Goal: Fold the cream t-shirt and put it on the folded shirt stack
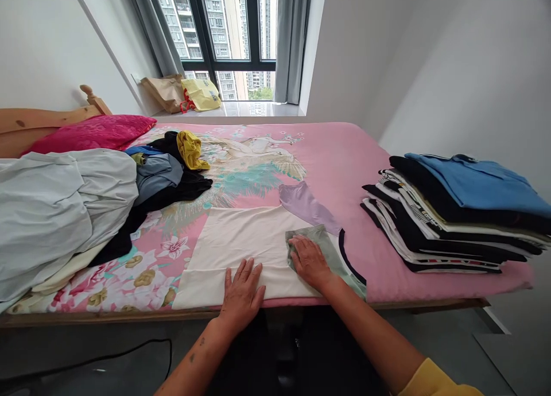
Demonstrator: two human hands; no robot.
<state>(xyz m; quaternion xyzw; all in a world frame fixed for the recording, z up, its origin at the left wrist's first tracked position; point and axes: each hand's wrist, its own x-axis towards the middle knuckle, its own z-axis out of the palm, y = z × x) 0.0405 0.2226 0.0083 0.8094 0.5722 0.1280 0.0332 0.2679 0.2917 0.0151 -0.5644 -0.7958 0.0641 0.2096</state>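
A T-shirt lies spread on the bed near its front edge, its collar end to the right. Its body is cream, the far sleeve lilac, and a black band edges the neck. The sage-green near sleeve is turned in over the body. My left hand rests flat on the cream cloth at the near side, fingers spread. On the green sleeve lies my right hand, palm down with the fingers stretched out; nothing is gripped in either hand.
At the right stands a tall stack of folded clothes with blue denim-like cloth on top. Rumpled dark clothes and a white garment lie at the left. Behind are a crimson pillow and bags on the sill.
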